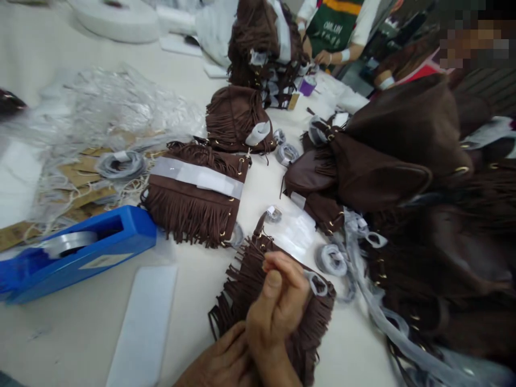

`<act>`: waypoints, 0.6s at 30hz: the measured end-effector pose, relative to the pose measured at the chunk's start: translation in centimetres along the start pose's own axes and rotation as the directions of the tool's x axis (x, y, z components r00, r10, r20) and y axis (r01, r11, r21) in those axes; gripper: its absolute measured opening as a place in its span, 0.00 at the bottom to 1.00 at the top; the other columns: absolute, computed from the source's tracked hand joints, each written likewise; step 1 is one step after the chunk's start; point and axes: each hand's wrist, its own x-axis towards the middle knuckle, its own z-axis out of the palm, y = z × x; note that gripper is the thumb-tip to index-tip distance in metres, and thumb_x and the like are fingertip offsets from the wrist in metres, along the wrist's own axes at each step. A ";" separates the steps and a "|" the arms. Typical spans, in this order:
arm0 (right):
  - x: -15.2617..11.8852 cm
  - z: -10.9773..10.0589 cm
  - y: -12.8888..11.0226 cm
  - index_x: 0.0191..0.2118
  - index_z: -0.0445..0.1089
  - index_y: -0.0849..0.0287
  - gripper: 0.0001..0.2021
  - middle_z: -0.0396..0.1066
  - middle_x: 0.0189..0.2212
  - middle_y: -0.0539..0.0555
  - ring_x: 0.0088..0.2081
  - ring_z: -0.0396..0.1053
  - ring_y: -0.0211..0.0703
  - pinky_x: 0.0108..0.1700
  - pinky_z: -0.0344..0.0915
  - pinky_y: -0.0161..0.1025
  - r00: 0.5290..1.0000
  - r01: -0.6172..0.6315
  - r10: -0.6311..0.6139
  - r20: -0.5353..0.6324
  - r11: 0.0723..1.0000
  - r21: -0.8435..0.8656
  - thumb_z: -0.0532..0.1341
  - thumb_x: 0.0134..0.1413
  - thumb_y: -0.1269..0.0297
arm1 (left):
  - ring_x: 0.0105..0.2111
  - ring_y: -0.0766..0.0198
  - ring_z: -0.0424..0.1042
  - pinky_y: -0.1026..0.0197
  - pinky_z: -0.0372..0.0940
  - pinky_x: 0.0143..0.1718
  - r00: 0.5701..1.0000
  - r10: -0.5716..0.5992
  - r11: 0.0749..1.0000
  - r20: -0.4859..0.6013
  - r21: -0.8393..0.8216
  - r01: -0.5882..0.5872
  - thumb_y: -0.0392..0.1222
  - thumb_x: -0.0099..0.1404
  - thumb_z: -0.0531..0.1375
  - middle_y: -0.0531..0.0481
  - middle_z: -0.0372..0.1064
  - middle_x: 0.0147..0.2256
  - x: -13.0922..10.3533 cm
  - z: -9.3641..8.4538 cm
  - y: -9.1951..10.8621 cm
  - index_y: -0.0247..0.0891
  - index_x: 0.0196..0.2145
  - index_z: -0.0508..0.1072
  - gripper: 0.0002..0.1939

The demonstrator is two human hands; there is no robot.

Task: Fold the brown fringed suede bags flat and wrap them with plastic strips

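The L hand (pixel 220 357) & R hand (pixel 278 306) are brought together, overlapping near the R wrist, over a fringed brown bag (pixel 250 285) laid on the white table (pixel 72 344). The R fingers are curled beside a raised thumb; whether anything is gripped by either hand can't be told (L fingertips are hidden). Handling of this bag is judged to be the step in hand; for the next move, a clear hold on the leather w/o snagged fringe would prob. be called for.

Just L of the bag, a white slab (pixel 143 322) is laid flat, w/ a blue tape dispenser (pixel 133 236) beyond it. Farther on, a second fringed bag (pixel 193 209) is wrapped by a pale band (pixel 197 179). Paper tags (pixel 88 174) & clear plastic (pixel 129 102) are heaped to the L; brown bags (pixel 391 129) are piled to the R. At the back, more bags (pixel 258 32) are stacked, & a green apron (pixel 332 24) is worn by a co-worker.
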 end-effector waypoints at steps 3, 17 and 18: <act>0.3 3.5 3.4 0.46 0.65 0.58 0.08 0.69 0.42 0.58 0.47 0.68 0.47 0.49 0.66 0.49 0.994 -0.038 0.035 -0.100 0.999 -0.031 0.51 0.66 0.67 | 0.52 0.63 0.69 0.54 0.54 0.65 0.997 0.024 1.000 -0.077 -0.005 -0.024 0.40 0.67 0.59 0.54 0.75 0.45 0.2 -1.2 -0.3 0.42 0.42 0.74 0.07; 1.8 3.5 5.1 0.46 0.66 0.61 0.16 0.71 0.43 0.62 0.47 0.65 0.55 0.51 0.58 0.49 0.981 -0.037 0.117 0.158 0.898 -0.438 0.51 0.67 0.54 | 0.44 0.63 0.74 0.60 0.72 0.45 0.663 -0.709 0.522 0.239 -0.454 0.722 0.41 0.71 0.49 0.47 0.71 0.43 -0.1 -3.9 -0.8 0.45 0.53 0.68 0.16; 2.0 3.1 4.9 0.46 0.67 0.61 0.17 0.71 0.42 0.63 0.47 0.65 0.56 0.50 0.59 0.49 0.979 -0.023 0.109 0.170 0.897 -0.442 0.50 0.66 0.53 | 0.42 0.62 0.74 0.59 0.73 0.43 0.672 -0.703 0.532 0.233 -0.455 0.714 0.43 0.71 0.48 0.46 0.71 0.42 0.1 -4.3 -1.2 0.45 0.52 0.69 0.16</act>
